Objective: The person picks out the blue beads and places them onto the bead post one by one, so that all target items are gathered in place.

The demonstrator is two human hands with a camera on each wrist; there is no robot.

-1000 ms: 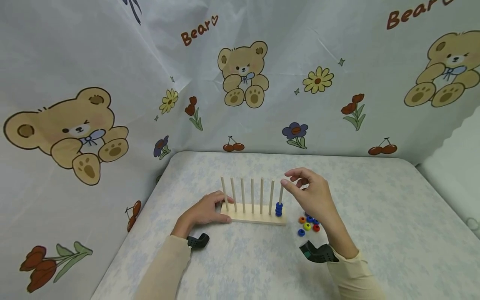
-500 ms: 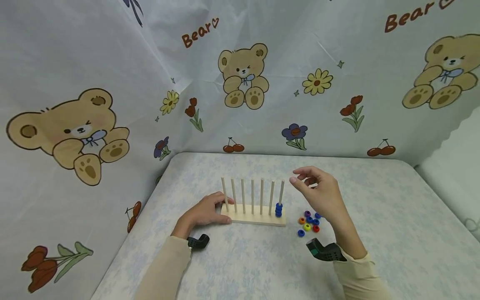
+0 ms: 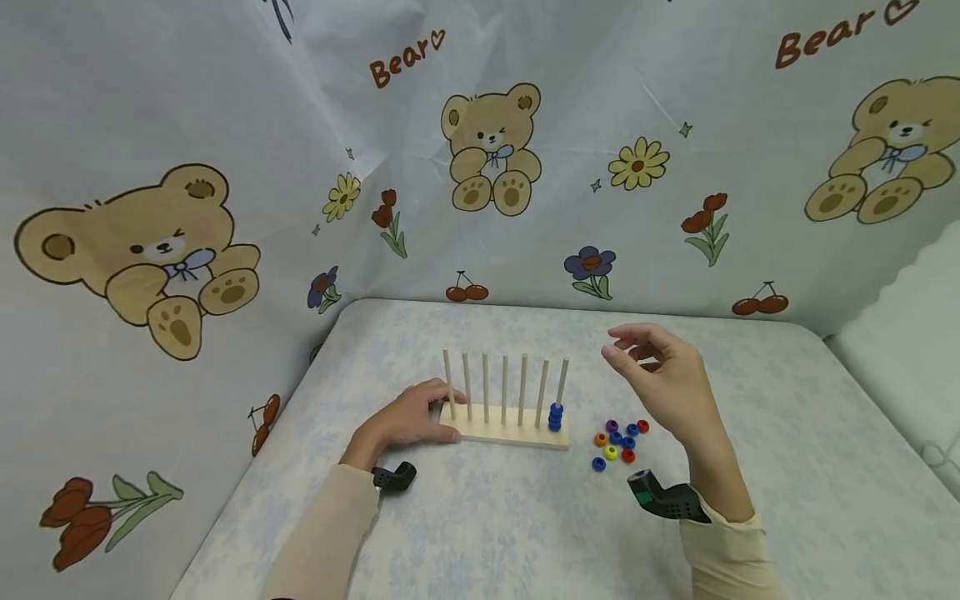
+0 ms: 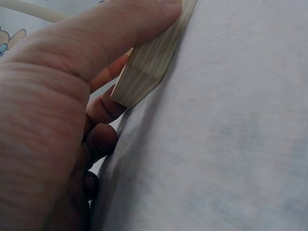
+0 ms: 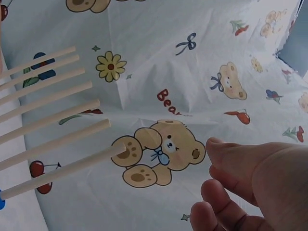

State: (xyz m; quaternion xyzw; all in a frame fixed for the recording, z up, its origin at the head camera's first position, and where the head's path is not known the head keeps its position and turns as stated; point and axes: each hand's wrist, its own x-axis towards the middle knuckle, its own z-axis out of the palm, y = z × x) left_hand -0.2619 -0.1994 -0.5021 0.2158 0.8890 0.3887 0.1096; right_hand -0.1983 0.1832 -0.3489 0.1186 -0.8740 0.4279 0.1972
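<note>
A wooden peg rack (image 3: 510,432) with a row of upright pegs stands on the table. My left hand (image 3: 408,414) grips the left end of its base, thumb along the front and fingers behind; the left wrist view shows the thumb on the wooden base (image 4: 149,60). Blue beads (image 3: 555,417) are stacked low on the rightmost peg. To the right of the rack, my right hand (image 3: 667,379) hovers above the table, fingers loosely bent, with nothing held. In the right wrist view this hand (image 5: 250,185) is well apart from the nearest peg (image 5: 67,170).
Several loose beads lie right of the rack: blue (image 3: 598,464), yellow (image 3: 611,452), orange (image 3: 601,439), purple (image 3: 612,426) and red (image 3: 628,456). A pale patterned cloth covers the table (image 3: 495,517). Behind it hangs a bear-print curtain (image 3: 300,108).
My right hand has drawn away to the right from the top of the rightmost peg. Beads it had covered now show. The left hand keeps its place on the rack.
</note>
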